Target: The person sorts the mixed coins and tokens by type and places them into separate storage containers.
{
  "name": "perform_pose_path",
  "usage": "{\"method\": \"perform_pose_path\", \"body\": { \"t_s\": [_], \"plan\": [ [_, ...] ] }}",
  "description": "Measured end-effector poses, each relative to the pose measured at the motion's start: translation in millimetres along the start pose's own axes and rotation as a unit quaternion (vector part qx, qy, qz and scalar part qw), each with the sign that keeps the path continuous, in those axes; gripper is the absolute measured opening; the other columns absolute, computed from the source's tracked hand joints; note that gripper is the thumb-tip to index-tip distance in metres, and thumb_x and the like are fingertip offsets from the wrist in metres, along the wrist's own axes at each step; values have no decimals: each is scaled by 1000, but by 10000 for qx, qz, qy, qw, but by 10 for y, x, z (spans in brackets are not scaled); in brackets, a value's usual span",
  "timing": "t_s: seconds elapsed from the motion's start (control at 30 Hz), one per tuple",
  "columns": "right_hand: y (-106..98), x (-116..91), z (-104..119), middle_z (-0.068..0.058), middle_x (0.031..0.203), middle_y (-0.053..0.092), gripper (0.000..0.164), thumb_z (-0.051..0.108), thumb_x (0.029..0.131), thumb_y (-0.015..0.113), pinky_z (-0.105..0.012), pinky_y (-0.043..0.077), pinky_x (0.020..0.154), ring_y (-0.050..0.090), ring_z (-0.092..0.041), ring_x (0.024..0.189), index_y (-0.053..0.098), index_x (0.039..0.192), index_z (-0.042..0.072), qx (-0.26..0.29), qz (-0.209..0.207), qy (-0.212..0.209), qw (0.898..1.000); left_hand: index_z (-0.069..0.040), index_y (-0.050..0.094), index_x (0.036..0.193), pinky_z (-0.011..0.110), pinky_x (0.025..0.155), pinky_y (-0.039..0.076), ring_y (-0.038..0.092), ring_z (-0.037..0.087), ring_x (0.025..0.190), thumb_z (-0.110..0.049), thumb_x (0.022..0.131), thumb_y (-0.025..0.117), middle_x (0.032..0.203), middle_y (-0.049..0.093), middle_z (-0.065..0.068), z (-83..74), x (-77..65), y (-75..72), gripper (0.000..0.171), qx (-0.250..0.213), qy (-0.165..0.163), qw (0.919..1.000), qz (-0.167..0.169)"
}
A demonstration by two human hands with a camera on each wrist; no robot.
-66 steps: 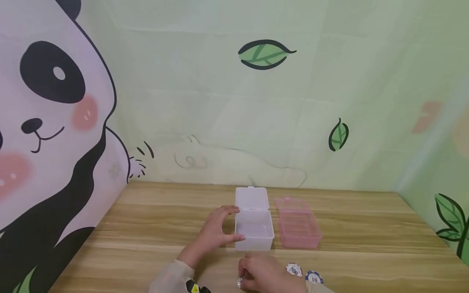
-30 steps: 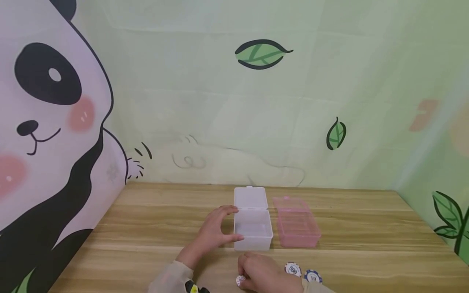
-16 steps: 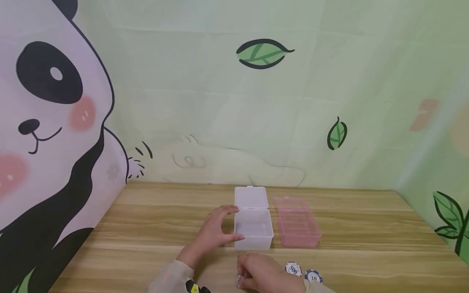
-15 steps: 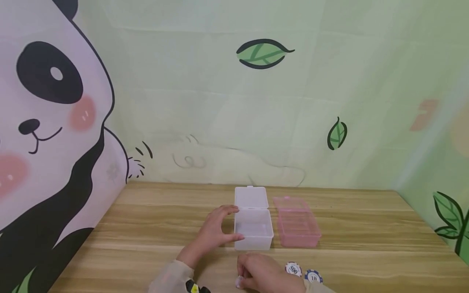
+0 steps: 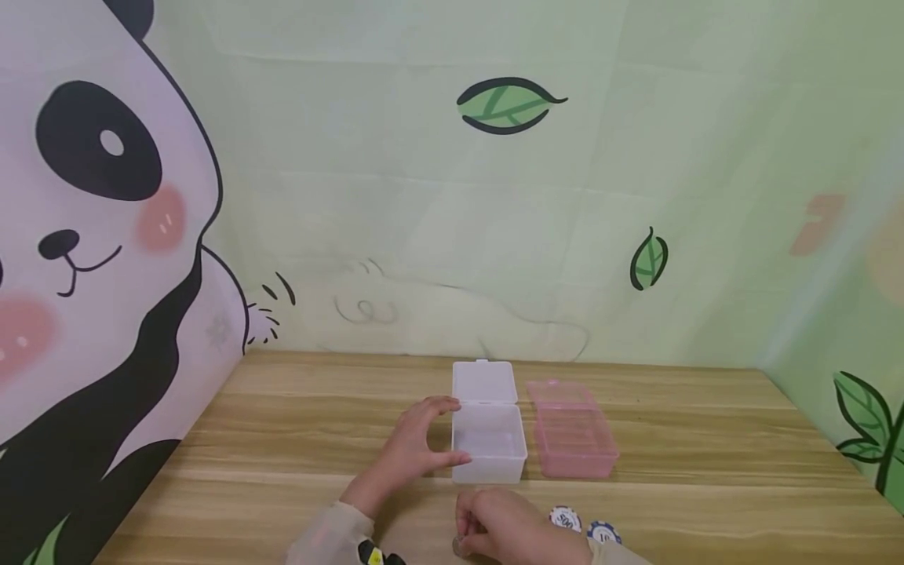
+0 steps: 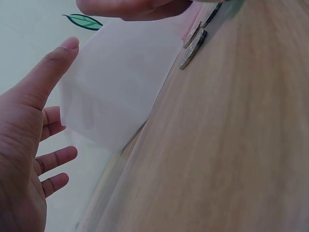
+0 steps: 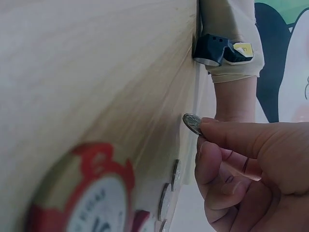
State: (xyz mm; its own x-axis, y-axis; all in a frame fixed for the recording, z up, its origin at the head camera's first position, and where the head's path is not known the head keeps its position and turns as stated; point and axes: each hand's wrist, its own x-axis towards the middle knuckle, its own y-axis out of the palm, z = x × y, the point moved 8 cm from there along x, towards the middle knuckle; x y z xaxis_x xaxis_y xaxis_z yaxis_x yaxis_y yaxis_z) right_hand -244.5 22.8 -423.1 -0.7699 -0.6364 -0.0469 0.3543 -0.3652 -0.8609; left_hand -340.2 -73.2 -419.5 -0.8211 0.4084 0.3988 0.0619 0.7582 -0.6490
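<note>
My left hand spans the left side of a lidded white plastic box, its thumb at the front rim and its fingertips by the hinge corner. The lid lies back, hinged at the far side. Just in front of the box, my right hand pinches a silver coin by its edge between thumb and forefinger; the other fingers are curled in. The coin stands off the tabletop in the right wrist view. More coins lie on the wood beyond the right hand, hidden behind it in the head view.
A pink see-through box, lid back, stands right of the white one. Poker chips, a red-and-white one and a blue-and-white one, lie beside my right wrist. A panda-printed cloth backs the wooden table.
The coin has turned in my right fingers: its bright face showed a second ago, and now it looks dark and narrow. Left hand and both boxes keep their places.
</note>
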Motion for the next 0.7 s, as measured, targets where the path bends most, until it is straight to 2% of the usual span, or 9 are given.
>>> {"method": "perform_pose_path", "body": {
  "t_s": [0.4,0.53,0.7],
  "plan": [
    [-154,-29,39,16,68,58,13,17,85,71,-12,43,60,45,7,62,60,80,19,89,-99,-58,9999,-12,57,126,57,107,34,48,29,130,-36,69,84,136,56,7,-1,-2,-2,68,7,46,10000,-66],
    [-208,-19,51,13,70,61,13,15,84,72,-12,43,60,46,8,63,60,79,17,61,-234,-198,9995,-12,57,125,57,107,35,49,28,130,-36,69,84,136,56,7,-3,-2,-3,67,1,57,10000,-70],
    [-277,-15,44,12,70,61,14,17,83,73,-13,41,56,44,7,61,59,80,16,150,-318,-252,9991,-12,57,125,57,107,35,49,28,130,-36,69,84,136,57,7,-6,-2,-3,67,-10,57,10000,-66]
  ]
}}
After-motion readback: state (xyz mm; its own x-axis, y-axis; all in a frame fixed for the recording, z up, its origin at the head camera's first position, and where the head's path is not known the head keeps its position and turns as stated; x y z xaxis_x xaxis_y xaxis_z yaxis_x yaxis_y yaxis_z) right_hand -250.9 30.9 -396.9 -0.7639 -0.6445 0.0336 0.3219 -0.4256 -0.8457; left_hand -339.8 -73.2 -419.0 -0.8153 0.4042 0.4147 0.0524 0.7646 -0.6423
